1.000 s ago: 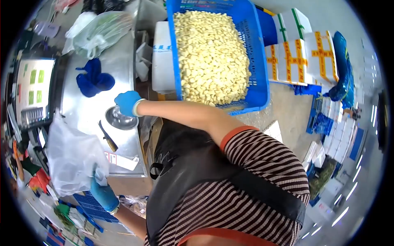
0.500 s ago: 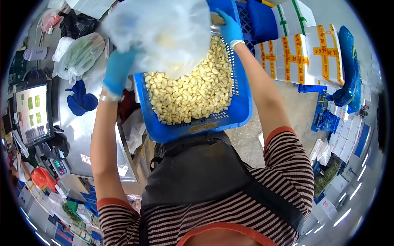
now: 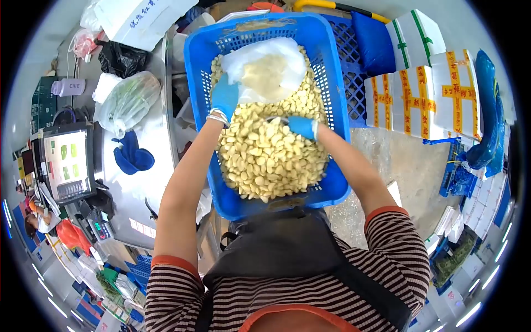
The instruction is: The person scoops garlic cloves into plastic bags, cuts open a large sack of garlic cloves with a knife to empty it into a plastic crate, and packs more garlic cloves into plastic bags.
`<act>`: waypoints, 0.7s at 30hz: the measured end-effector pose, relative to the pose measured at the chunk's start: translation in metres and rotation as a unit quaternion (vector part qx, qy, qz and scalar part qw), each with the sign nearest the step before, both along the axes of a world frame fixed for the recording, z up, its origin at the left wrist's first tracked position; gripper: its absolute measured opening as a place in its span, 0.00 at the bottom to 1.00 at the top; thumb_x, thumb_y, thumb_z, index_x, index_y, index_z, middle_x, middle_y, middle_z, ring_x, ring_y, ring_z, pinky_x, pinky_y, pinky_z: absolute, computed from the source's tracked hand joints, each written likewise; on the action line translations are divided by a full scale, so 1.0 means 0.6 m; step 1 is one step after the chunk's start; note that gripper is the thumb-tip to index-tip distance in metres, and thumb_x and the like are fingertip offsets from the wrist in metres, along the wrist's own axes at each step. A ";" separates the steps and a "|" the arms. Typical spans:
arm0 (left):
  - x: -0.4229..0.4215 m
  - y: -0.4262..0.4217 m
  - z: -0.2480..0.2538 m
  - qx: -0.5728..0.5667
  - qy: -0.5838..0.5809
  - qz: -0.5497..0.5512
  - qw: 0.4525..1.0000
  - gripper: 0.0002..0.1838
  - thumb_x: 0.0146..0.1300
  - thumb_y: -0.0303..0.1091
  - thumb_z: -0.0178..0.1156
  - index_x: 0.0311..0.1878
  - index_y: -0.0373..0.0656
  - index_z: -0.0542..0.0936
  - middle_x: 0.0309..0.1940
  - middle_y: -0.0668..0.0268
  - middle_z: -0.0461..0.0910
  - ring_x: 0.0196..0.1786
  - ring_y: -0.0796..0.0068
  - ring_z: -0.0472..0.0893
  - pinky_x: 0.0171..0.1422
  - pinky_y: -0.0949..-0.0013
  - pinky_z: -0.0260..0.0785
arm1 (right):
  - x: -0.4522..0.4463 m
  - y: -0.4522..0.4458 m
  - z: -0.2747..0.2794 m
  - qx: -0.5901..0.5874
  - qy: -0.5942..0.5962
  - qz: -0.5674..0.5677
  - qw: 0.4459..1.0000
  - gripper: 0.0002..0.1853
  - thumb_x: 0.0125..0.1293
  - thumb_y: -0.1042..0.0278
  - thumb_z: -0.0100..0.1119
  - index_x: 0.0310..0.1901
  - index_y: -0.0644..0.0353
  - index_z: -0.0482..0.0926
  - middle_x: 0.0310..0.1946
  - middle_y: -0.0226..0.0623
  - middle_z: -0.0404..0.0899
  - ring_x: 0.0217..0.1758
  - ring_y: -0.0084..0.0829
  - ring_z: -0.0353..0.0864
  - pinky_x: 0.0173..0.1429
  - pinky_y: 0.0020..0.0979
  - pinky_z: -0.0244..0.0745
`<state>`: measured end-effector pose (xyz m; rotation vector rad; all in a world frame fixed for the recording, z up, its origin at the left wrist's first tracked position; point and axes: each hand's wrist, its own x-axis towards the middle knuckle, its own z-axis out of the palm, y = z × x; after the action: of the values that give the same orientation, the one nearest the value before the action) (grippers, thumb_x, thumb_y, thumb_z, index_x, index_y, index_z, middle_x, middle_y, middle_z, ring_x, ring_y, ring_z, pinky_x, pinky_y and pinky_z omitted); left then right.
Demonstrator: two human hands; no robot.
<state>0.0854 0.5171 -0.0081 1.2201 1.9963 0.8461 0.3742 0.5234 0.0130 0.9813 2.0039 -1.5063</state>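
A blue crate (image 3: 196,61) holds a heap of pale, flat pieces (image 3: 265,160). On the heap lies a translucent plastic bag (image 3: 265,69), its mouth toward me. My left hand (image 3: 225,95), in a blue glove, is closed at the bag's left edge. Low in the heap, my right hand (image 3: 302,127), gloved too, grips a metal bowl (image 3: 275,119), which is mostly hidden under the pieces piled in and over it.
Left of the crate is a metal table (image 3: 119,191) with a blue cloth (image 3: 133,154), a bagged green item (image 3: 130,99), a black bag (image 3: 123,58) and a screen (image 3: 67,163). White taped boxes (image 3: 409,102) stand at the right. A person (image 3: 41,221) is at the far left.
The bag has come down from above the crate onto the heap, with my left hand still at it. My right hand has brought the bowl from the crate's far right side down into the pieces.
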 end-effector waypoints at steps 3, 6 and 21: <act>0.004 -0.046 0.059 0.061 0.002 -0.042 0.997 0.24 0.62 0.32 0.55 0.62 0.38 0.71 0.50 0.45 0.79 0.48 0.44 0.81 0.53 0.53 0.73 | 0.010 -0.005 0.077 -0.164 0.106 -0.297 0.935 0.22 0.67 0.70 0.44 0.62 0.65 0.71 0.42 0.46 0.83 0.36 0.29 0.82 0.40 0.31 0.78; 0.013 -0.085 0.106 0.090 0.066 -0.075 0.991 0.24 0.61 0.29 0.54 0.62 0.36 0.72 0.48 0.44 0.80 0.48 0.43 0.80 0.52 0.54 0.73 | -0.033 0.027 0.175 -0.297 0.177 -0.557 0.755 0.19 0.68 0.68 0.47 0.57 0.70 0.73 0.41 0.43 0.83 0.43 0.28 0.85 0.46 0.29 0.83; 0.006 -0.116 0.245 -0.055 -0.352 0.120 0.927 0.15 0.65 0.33 0.59 0.48 0.30 0.80 0.39 0.60 0.82 0.40 0.77 0.82 0.45 0.76 0.75 | 0.034 -0.060 0.126 0.410 0.121 -0.336 0.839 0.31 0.56 0.90 0.47 0.62 0.54 0.76 0.53 0.47 0.80 0.53 0.42 0.81 0.54 0.36 0.77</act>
<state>0.0888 0.4476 0.1389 0.4933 1.5725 1.0841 0.3947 0.4873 0.0885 2.1026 2.7410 -1.0324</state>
